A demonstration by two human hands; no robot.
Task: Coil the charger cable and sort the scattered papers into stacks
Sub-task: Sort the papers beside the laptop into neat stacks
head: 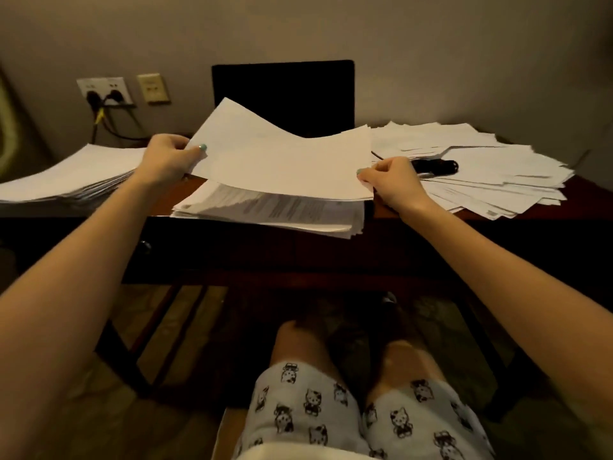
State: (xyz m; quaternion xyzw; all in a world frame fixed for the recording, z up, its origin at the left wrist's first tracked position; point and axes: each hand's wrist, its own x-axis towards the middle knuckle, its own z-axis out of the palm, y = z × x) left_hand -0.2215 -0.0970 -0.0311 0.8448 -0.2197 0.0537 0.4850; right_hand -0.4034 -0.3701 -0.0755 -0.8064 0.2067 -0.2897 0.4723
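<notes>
While my left grip (pixel 167 157) and right grip (pixel 389 180) each pinch an edge of the sagging sheaf (pixel 282 161) above the middle stack (pixel 272 210) on the worktop (pixel 593 194), charger (pixel 438 167) lying among scattered papers (pixel 491 180), I log one risk: loose sheets sliding askew.

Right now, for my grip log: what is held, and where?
A sheaf of papers: left hand pinches its left edge, right hand its right corner.
</notes>
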